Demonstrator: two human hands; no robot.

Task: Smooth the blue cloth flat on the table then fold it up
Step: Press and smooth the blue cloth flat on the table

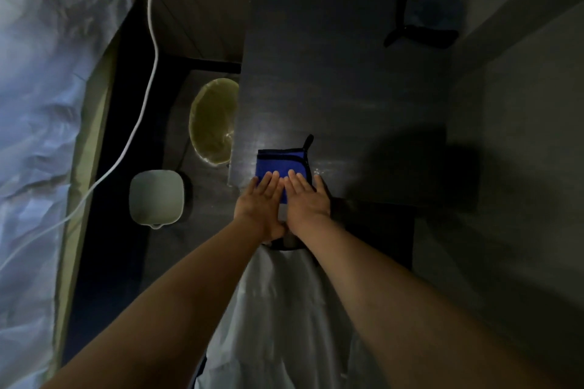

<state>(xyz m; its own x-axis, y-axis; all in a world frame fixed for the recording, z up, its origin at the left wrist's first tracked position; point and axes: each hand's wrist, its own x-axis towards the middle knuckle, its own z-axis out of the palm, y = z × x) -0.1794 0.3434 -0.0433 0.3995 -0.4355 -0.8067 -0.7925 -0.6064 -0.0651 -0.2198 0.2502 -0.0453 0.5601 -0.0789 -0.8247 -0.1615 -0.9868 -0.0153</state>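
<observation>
Where flat palms cover it, near half of folded blue black-trimmed cloth [279, 161] hidden; left hand [262, 204], right hand [308, 200] splayed, gripping nothing; dark surface [347, 88] dim.

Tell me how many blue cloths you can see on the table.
2. One blue cloth lies at the near edge under the left hand and right hand; a second blue cloth sits dim in the far right corner.
</observation>
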